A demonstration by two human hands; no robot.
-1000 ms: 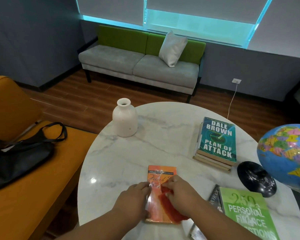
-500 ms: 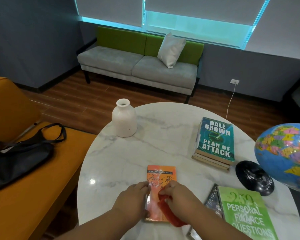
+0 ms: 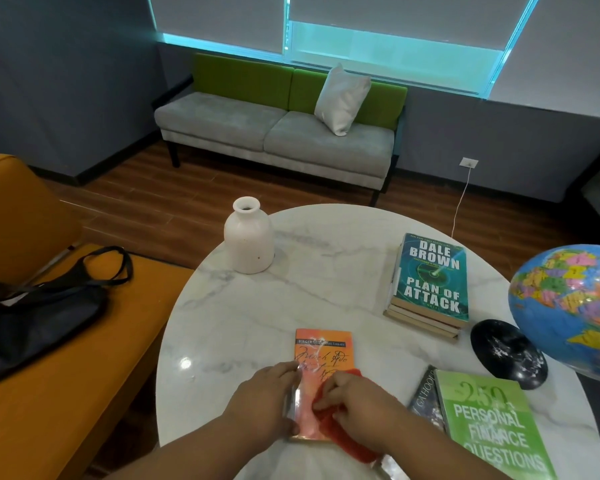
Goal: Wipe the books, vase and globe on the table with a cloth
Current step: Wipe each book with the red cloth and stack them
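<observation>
An orange paperback (image 3: 321,355) lies flat near the front edge of the round marble table (image 3: 326,271). My left hand (image 3: 264,400) holds its left edge, thumb under, fingers on the cover. My right hand (image 3: 357,407) presses a red cloth (image 3: 343,434) onto the lower half of the cover, fingers curled over it. A white vase (image 3: 248,235) stands at the table's far left. A stack of books topped by a teal one (image 3: 430,282) sits at the right. The globe (image 3: 568,310) stands on a black base (image 3: 508,353) at the right edge.
A green book (image 3: 492,427) on a dark one (image 3: 426,400) lies at the front right. An orange sofa (image 3: 66,375) with a black bag (image 3: 39,310) is close on the left. A grey-green couch (image 3: 278,133) stands by the far wall.
My right hand slid the red cloth down the orange cover toward me, then slightly back up. My left hand kept its hold on the book's left edge.
</observation>
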